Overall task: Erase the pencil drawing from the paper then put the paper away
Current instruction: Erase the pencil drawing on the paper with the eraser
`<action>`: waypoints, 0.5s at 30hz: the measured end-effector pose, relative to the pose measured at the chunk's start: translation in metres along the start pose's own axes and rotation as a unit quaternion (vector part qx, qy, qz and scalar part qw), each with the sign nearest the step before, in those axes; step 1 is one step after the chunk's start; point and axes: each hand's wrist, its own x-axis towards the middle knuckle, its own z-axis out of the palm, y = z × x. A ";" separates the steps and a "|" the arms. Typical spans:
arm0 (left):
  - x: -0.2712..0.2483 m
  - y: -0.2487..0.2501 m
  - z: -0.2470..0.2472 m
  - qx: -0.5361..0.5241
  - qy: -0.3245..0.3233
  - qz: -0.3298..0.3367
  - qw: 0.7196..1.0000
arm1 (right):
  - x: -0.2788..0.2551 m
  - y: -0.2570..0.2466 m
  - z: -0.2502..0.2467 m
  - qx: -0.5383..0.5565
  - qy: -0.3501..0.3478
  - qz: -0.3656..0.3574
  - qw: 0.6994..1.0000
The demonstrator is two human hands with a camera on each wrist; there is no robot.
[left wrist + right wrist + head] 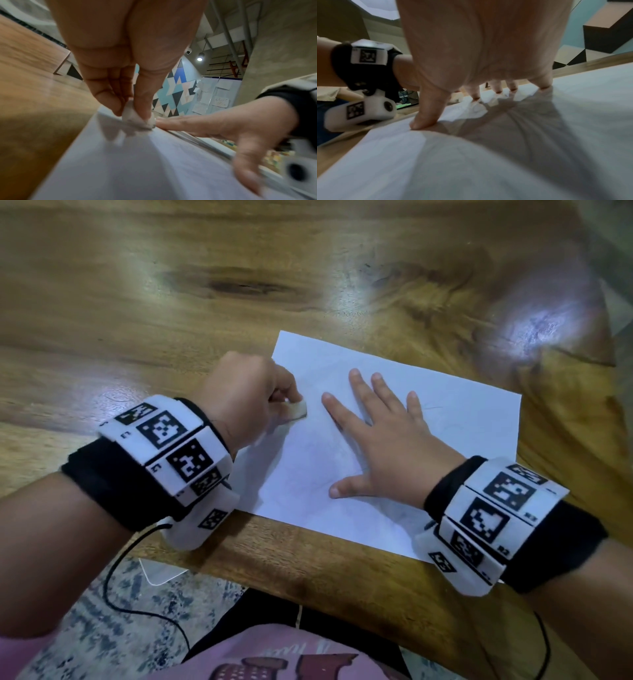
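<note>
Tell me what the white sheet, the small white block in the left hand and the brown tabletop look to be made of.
The white sheet: thin matt paper, lying flat, with faint pencil smudges.

The small white block: probably a rubber eraser; its working edge is smeared grey. The left hand pinches it.

The brown tabletop: wood or wood veneer, with dark grain streaks and a glossy finish that reflects the lights.

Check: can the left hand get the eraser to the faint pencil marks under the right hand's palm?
Probably not yet. The right hand lies flat on the paper, covering that patch; the left hand holds the eraser just beside its fingers.
</note>
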 end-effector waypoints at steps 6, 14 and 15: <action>-0.030 -0.007 -0.005 -0.010 -0.108 0.016 0.994 | -0.002 0.000 -0.002 0.006 0.003 -0.002 1.000; -0.019 -0.004 -0.007 0.043 -0.064 0.003 0.997 | -0.002 -0.001 -0.003 0.018 0.010 0.002 1.000; -0.028 -0.005 -0.008 0.038 -0.100 -0.005 0.994 | -0.002 -0.001 -0.003 0.019 0.010 0.001 1.000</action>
